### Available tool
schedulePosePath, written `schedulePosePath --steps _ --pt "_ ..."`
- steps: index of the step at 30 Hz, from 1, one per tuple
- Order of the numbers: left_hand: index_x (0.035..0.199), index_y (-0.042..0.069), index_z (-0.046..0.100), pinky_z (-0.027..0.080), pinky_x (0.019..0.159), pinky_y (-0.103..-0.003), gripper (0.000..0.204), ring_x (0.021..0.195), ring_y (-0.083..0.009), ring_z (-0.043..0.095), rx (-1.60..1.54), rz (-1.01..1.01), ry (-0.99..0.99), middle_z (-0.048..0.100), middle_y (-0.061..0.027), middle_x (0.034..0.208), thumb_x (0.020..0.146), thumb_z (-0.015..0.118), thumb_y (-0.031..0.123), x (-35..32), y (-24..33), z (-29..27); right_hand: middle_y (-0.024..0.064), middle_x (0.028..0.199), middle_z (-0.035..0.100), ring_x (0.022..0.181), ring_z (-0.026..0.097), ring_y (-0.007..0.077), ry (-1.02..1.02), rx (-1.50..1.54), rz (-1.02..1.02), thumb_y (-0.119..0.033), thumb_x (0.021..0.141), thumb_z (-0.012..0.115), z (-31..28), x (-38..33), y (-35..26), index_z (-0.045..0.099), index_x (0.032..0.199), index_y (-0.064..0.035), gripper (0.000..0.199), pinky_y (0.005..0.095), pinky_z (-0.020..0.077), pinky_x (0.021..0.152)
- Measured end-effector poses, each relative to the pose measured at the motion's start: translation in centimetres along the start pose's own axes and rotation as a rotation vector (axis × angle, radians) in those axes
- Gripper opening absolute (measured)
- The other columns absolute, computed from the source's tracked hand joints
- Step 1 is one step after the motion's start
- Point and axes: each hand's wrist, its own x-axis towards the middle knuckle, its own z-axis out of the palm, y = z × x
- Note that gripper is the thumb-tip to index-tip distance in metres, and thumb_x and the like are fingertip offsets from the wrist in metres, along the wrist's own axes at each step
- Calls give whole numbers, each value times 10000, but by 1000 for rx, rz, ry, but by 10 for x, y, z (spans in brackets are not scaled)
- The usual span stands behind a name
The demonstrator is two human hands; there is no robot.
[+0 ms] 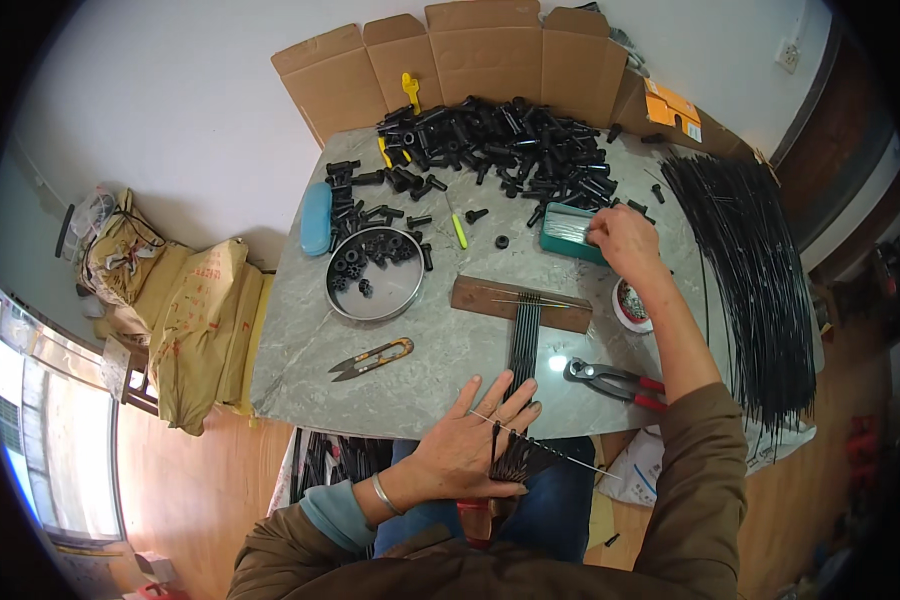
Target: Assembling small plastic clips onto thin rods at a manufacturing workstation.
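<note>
My left hand (460, 440) lies with fingers spread across a row of thin black rods (523, 350) at the table's near edge. Through the rods' near ends, beside my fingers, runs a thin metal wire (570, 459). The far ends rest on a brown wooden block (480, 296), where thin light-coloured wires cross them. My right hand (625, 240) reaches into a green box (560, 246) that holds fine silvery wires or pins. Its fingers are pinched together at the box's right end; whatever is between them is hidden.
Behind lies a heap of black plastic parts (510, 140) against cardboard (485, 50). A round metal tin (375, 310), snips (372, 358), red-handled pincers (610, 382), a small bowl (632, 305) and a blue case (316, 218) surround the work. Long black rods (745, 290) are stacked at right.
</note>
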Motion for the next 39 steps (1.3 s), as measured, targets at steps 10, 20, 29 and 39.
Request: schedulePosePath --steps 10,20,29,39 --pt "1405 37 369 159 1124 -539 942 1419 -368 172 30 17 -35 224 -163 1525 723 657 620 -2 0 2 91 872 643 829 616 288 167 109 -109 -101 830 602 -17 -18 -8 652 835 -56 68 370 486 726" --pt "1374 69 426 193 1117 -528 927 1402 -359 254 25 -4 28 308 -155 1500 674 722 602 -1 2 2 86 894 657 864 622 273 -274 336 -215 -80 835 596 -33 -79 -16 685 916 -75 120 373 484 749" --pt "1377 65 425 212 1104 -537 941 1395 -368 267 26 -13 23 307 -162 1500 671 722 612 1 3 1 74 813 633 766 601 248 -217 363 -255 -51 818 612 -33 -81 -14 683 890 -62 102 341 469 680" --pt "1366 58 429 209 1102 -546 919 1389 -387 268 16 -14 17 309 -173 1494 688 708 612 2 3 1 75 814 635 748 601 238 -201 363 -253 -61 824 611 -29 -82 -11 691 902 -68 112 332 467 666"
